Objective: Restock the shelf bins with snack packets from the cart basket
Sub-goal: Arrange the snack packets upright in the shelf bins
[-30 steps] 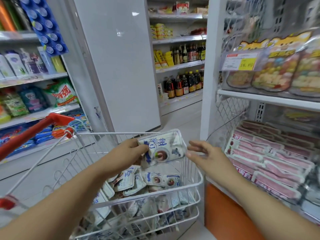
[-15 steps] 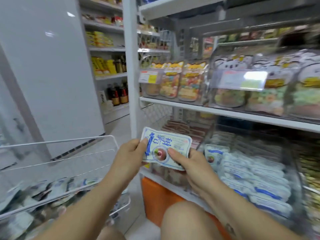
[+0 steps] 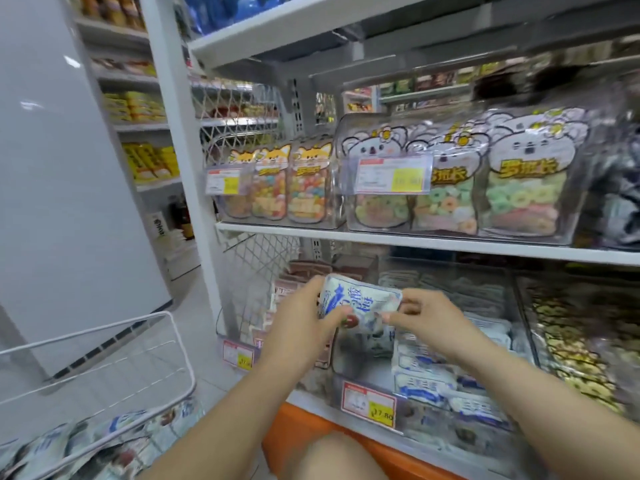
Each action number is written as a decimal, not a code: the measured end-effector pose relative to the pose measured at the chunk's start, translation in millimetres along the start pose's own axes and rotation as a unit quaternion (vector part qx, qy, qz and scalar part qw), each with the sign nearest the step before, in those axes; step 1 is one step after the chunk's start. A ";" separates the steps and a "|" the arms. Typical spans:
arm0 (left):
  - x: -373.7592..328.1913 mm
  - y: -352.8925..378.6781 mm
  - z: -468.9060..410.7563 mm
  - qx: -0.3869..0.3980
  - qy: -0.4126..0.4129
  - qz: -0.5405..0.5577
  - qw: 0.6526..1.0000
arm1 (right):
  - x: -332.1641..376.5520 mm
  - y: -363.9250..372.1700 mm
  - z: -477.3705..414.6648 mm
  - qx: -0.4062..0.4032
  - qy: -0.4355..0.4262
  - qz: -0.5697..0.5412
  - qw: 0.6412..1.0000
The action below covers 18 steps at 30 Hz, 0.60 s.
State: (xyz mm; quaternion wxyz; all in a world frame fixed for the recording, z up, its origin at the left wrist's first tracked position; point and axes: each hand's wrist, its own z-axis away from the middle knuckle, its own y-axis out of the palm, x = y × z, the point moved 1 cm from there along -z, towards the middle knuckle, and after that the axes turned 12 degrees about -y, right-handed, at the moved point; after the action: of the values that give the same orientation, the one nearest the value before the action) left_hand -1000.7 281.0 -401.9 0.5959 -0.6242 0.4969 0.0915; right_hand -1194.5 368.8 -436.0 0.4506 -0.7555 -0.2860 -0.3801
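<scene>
A white snack packet (image 3: 360, 301) with blue lettering is held in front of the lower shelf by both hands. My left hand (image 3: 304, 313) grips its left edge and my right hand (image 3: 420, 315) pinches its right edge. Just below and to the right, a clear shelf bin (image 3: 367, 368) holds several matching white-and-blue packets (image 3: 450, 372). The white wire cart basket (image 3: 104, 375) stands at lower left with more of the same packets (image 3: 62, 445) lying in it.
The upper shelf (image 3: 415, 242) carries clear bins of colourful candy bags (image 3: 450, 199). A bin of pinkish packets (image 3: 287, 296) lies left of the target bin and a bin of gold-wrapped sweets (image 3: 581, 348) to its right. An orange base panel (image 3: 311, 431) and my knee (image 3: 339, 459) are below.
The view has swung right from the cart to the shelf. The packet, first in my left hand alone, is now held by both hands and has moved forward over the lower bins.
</scene>
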 end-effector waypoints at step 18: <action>0.9 123.8 -88.0 0.100 0.154 -0.559 0.808 | -53.1 -36.0 -2.9 0.211 0.041 0.404 0.889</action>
State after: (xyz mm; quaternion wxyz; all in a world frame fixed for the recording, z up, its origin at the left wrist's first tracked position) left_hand -1132.7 232.3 -459.4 0.5184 -0.7371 0.1535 -0.4054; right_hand -1252.4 376.9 -462.6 0.7254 -0.6764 -0.0107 -0.1269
